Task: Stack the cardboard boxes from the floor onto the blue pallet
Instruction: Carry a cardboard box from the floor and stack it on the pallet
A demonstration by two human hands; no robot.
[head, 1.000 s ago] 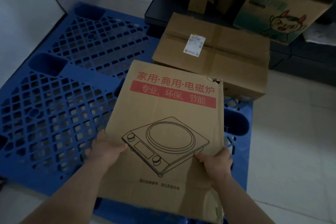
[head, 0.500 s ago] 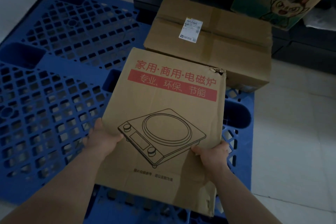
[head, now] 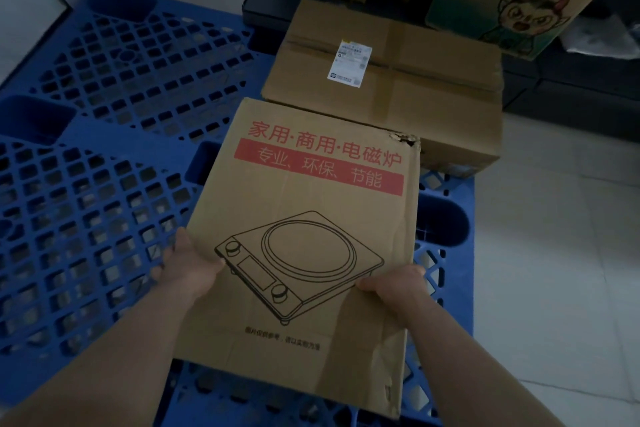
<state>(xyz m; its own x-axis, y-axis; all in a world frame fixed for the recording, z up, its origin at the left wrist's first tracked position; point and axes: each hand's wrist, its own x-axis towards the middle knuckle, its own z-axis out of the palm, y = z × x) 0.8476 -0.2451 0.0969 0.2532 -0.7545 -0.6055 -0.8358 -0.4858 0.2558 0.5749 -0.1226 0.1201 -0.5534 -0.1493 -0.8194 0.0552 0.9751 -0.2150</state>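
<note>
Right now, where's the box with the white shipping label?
Head view, upper centre: the labelled box sits on the far right of the blue pallet, just behind the held cooktop box.

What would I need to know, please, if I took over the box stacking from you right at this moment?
Hands: left hand grips the cooker box at its left edge; right hand grips its right edge.
Position: the cooker box is over the near right part of the blue pallet, just in front of the taped box; I cannot tell if it touches down.
Done: taped box lies at the pallet's far right corner.
Left: set the cooker box down; the cartoon box behind, off the pallet, probably follows.
</note>
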